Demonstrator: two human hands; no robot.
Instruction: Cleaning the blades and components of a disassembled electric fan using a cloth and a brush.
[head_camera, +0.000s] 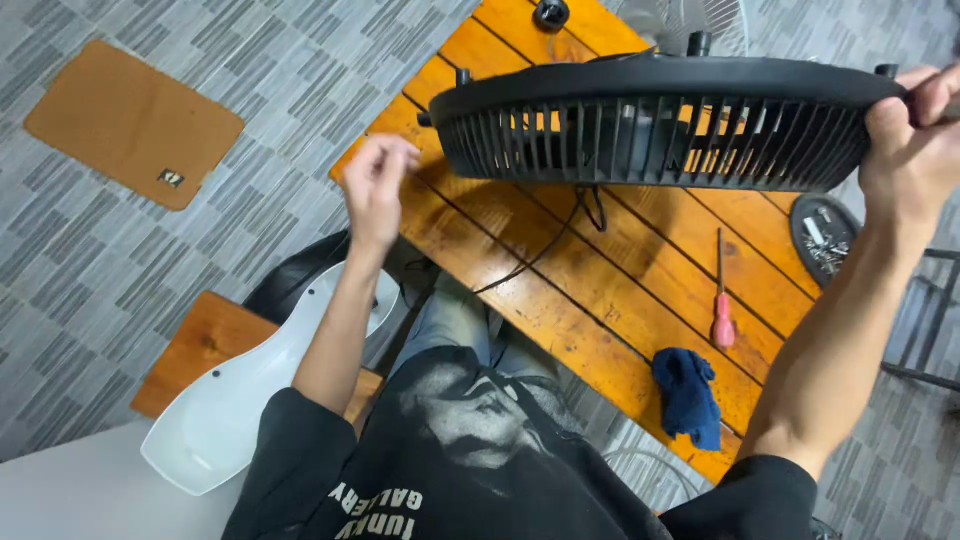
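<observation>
A black slatted fan housing (650, 120) is held up above the wooden table (560, 290), tilted almost flat. My right hand (915, 135) grips its right rim. My left hand (378, 185) hovers off the housing's left edge, fingers loosely curled, holding nothing that I can see. A black cable (545, 245) hangs from the housing onto the table.
A pink-handled screwdriver (722, 300) and a blue cloth (688, 395) lie on the table. A round black tray of screws (822, 238) sits at the right edge. A white plastic fan part (250, 400) rests on a wooden stool at lower left. A brown mat (135, 120) lies on the carpet.
</observation>
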